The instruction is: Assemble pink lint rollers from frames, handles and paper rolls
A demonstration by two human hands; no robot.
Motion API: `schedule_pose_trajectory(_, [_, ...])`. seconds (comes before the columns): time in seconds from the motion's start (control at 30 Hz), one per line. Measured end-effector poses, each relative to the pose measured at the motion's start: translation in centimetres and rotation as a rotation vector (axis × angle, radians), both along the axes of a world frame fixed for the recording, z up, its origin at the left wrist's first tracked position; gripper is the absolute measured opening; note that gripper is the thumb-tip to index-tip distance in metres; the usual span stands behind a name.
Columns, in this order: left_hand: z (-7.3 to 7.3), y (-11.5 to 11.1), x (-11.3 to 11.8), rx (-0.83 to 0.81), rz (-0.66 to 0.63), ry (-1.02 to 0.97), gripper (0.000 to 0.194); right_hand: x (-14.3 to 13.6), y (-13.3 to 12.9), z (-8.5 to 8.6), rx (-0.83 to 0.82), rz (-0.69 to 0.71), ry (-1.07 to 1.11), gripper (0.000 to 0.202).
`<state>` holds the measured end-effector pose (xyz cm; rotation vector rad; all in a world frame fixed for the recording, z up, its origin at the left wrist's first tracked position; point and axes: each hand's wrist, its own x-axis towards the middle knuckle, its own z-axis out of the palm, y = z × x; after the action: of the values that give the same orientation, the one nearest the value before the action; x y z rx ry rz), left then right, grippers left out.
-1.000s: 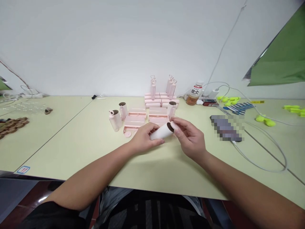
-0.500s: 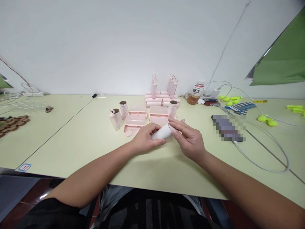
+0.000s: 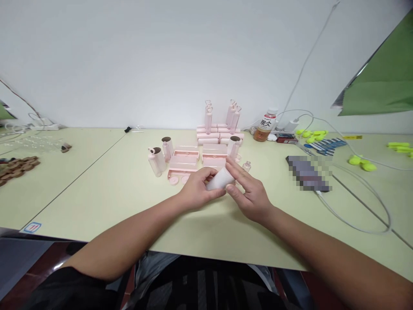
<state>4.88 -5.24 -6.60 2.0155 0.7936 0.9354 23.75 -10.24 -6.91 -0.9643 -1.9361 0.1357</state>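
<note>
My left hand [image 3: 200,188] is closed around the lower left part of a white paper roll [image 3: 220,180], its thumb along the near side. At the roll's upper right end, my right hand [image 3: 248,189] grips it between the fingers and thumb, partly covering that end. The roll is tilted above the table. Just beyond lie opened pale pink cases [image 3: 183,162] with clear lids and round pink caps [image 3: 173,180]. A small pink handle piece [image 3: 247,166] stands behind my right fingers. Upright rolls with brown cores [image 3: 157,156] flank the cases, pink handles beside them.
Closed pink cases [image 3: 208,137] are stacked near the wall, with heart-topped handles [image 3: 209,120] standing on them. A drink bottle [image 3: 265,125], a phone [image 3: 308,173] with its white cable [image 3: 361,230], and yellow-green pieces [image 3: 363,162] lie to the right. Brown pieces [image 3: 19,168] lie far left.
My right hand has shifted slightly left and now covers more of the roll's end. The brown ring visible there before is hidden. The small handle piece behind it shows more fully.
</note>
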Motion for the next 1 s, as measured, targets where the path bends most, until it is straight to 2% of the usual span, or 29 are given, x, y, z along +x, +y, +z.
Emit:
schedule_pose_trajectory(0.1, [-0.1,0.0,-0.3,0.060,-0.060,0.010,0.065,0.1,0.1,0.1,-0.041,0.084,-0.065,0.064])
schedule_pose_trajectory(0.17, [0.1,0.2,-0.6,0.101,-0.057,0.000,0.072,0.4,0.2,0.6,-0.048,0.072,-0.024,0.063])
schedule_pose_trajectory(0.23, [0.4,0.4,-1.0,0.115,-0.012,-0.042,0.070,1.0,0.3,1.3,-0.050,-0.023,0.072,0.051])
schedule_pose_trajectory(0.3, [0.9,0.8,-1.4,0.082,0.040,-0.098,0.069,1.7,0.3,2.1,-0.123,-0.154,0.079,0.036])
schedule_pose_trajectory(0.37, [1.1,1.3,-1.8,0.018,0.068,-0.153,0.069,2.2,0.4,2.7,-0.303,-0.231,-0.087,0.029])
schedule_pose_trajectory(0.43, [1.2,1.8,-2.0,-0.050,0.082,-0.206,0.070,2.3,0.5,2.9,-0.508,-0.235,-0.307,0.031])
schedule_pose_trajectory(0.53, [0.9,2.4,-2.0,-0.099,0.102,-0.231,0.071,2.0,0.7,2.5,-0.650,-0.236,-0.501,0.041])
schedule_pose_trajectory(0.67, [0.5,2.7,-2.0,-0.069,0.125,-0.198,0.072,1.2,0.8,1.7,-0.637,-0.292,-0.604,0.033])
schedule_pose_trajectory(0.77, [0.5,2.7,-2.0,-0.081,0.120,-0.215,0.075,1.0,0.8,1.7,-0.644,-0.301,-0.602,0.022])
schedule_pose_trajectory(1.0, [1.0,2.6,-1.8,-0.265,0.077,-0.267,0.081,1.3,0.7,2.6,-0.511,-0.330,-0.513,0.010])
